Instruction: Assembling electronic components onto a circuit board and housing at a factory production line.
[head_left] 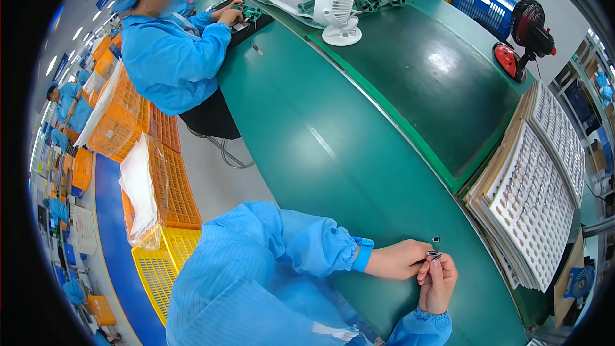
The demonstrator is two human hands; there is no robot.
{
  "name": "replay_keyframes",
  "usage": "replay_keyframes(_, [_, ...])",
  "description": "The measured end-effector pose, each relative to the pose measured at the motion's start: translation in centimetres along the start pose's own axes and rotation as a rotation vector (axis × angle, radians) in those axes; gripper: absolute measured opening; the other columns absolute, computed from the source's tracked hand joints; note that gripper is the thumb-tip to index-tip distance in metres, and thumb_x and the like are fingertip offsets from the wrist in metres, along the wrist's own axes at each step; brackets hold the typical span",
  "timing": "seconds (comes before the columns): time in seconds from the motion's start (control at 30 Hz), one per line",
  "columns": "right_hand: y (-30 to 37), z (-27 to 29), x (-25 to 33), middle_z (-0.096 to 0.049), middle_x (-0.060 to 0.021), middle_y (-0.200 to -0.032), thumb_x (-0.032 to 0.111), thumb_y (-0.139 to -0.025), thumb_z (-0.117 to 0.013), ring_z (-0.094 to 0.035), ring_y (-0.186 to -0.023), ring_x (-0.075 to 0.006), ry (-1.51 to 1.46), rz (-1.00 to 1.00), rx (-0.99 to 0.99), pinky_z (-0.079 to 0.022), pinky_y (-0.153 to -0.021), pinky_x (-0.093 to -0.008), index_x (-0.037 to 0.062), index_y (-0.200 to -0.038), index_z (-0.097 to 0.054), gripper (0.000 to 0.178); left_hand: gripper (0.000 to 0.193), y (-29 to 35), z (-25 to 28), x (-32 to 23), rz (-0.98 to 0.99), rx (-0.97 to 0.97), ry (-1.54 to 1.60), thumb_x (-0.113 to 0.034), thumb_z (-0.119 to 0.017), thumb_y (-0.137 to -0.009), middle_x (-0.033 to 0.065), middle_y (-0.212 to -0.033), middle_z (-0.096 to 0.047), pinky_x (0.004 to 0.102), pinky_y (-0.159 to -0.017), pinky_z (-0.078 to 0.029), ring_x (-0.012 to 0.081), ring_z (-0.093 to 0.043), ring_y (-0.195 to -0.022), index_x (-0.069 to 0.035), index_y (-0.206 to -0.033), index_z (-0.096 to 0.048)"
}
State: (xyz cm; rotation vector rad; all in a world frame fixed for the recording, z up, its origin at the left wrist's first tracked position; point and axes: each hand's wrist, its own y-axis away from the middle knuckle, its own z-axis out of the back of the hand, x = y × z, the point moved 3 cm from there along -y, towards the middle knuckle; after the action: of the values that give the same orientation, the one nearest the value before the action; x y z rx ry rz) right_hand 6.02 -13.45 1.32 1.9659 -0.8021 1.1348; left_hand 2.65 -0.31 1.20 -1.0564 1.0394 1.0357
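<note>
Over the green worktop, my left hand (398, 261), with a blue band at the wrist, meets my right hand (439, 279). The fingertips of both are closed round a small black part with pale rectangular faces (436, 243). One piece of it stands up above the fingers, and another lies flat between them. The exact kind is too small to make out, and my fingers hide some of it. Both forearms wear loose blue sleeves.
Stacked white trays (532, 202) of small parts stand at the right. A white fan (334, 9) and a black-and-red fan (530, 35) stand farther off. At the left, a co-worker in blue (173, 57) handles parts beside orange crates (170, 186). A small item (257, 49) lies on the worktop (301, 128).
</note>
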Motion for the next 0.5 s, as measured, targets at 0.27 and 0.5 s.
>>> replay_keyframes(0.27, [0.06,-0.05,0.08,-0.06,-0.0051,-0.071,0.015,-0.092,-0.058,-0.052,-0.059,-0.0096,0.001,0.0,0.005,-0.038,-0.052,-0.0205,0.0006,-0.095,-0.06,0.015,0.007,0.04,0.03,-0.13,0.025,-0.005,0.009,0.002,-0.047,-0.083,0.0099,-0.072,-0.057,0.035,-0.062,-0.048,0.0231,-0.062,-0.068,0.001,-0.077,-0.051])
replay_keyframes(0.5, [-0.09,-0.06,-0.05,-0.06,-0.0049,-0.071,0.015,-0.092,-0.058,-0.052,-0.058,-0.0094,0.005,0.003,0.006,-0.038,-0.052,-0.0204,0.0006,-0.095,-0.06,0.015,0.006,0.02,0.12,0.11,0.019,0.003,-0.009,0.002,-0.047,-0.082,0.0113,-0.075,-0.056,0.0357,-0.063,-0.048,0.0241,-0.062,-0.068,0.002,-0.077,-0.05])
